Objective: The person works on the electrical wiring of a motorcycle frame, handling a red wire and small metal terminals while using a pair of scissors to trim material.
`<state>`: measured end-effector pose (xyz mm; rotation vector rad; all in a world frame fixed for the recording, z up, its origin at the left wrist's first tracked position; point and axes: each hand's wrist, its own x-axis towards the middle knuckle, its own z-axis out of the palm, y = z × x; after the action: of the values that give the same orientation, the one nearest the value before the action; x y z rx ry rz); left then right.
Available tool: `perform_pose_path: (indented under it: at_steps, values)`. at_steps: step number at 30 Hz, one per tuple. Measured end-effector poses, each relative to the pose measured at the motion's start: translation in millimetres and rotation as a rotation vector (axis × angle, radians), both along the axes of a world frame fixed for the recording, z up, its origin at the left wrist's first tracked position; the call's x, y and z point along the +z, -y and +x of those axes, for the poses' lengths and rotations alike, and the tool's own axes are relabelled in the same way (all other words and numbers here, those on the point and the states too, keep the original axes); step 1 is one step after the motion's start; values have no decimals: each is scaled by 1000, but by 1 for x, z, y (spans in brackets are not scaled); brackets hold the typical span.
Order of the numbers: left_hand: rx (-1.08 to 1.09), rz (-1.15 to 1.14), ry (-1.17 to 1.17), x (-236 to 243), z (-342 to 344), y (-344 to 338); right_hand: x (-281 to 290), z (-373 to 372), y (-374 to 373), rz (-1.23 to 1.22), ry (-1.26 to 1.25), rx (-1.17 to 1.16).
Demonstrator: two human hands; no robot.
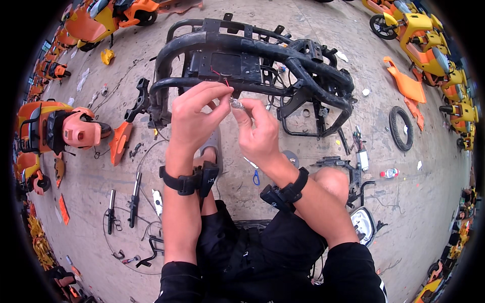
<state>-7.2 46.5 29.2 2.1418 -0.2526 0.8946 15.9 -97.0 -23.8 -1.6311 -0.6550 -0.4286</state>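
Both hands are raised close together in front of a black scooter frame (227, 43) that lies on the floor. My left hand (197, 113) is closed in a pinch, with the end of a thin red wire (227, 82) at its fingertips. The wire runs back toward a dark box (226, 64) inside the frame. My right hand (258, 132) pinches a small shiny, silvery piece (237, 104) between thumb and forefinger. This piece almost touches the left fingertips; its exact kind is too small to make out.
Two shock absorbers (134, 199) lie at left with cables. Blue-handled scissors (256, 177) are between my legs. At right lie a tyre (401, 128), an orange panel (406, 83), a bottle (389, 173) and a headlight (361, 225). Orange and yellow scooters (83, 132) line both sides.
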Motion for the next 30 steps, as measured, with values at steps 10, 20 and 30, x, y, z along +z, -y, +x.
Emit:
perform_pose_path:
  at_steps: [10,20,30]
  values:
    - [25,10,5,1,2,3,-1,2,-1,11,5,9]
    - [49,-305,-27,-4,2,-1,-2,3,-1,9,16,5]
    - [-42,-416,-135,-21,-31,30,-1,2,-1,49,57,32]
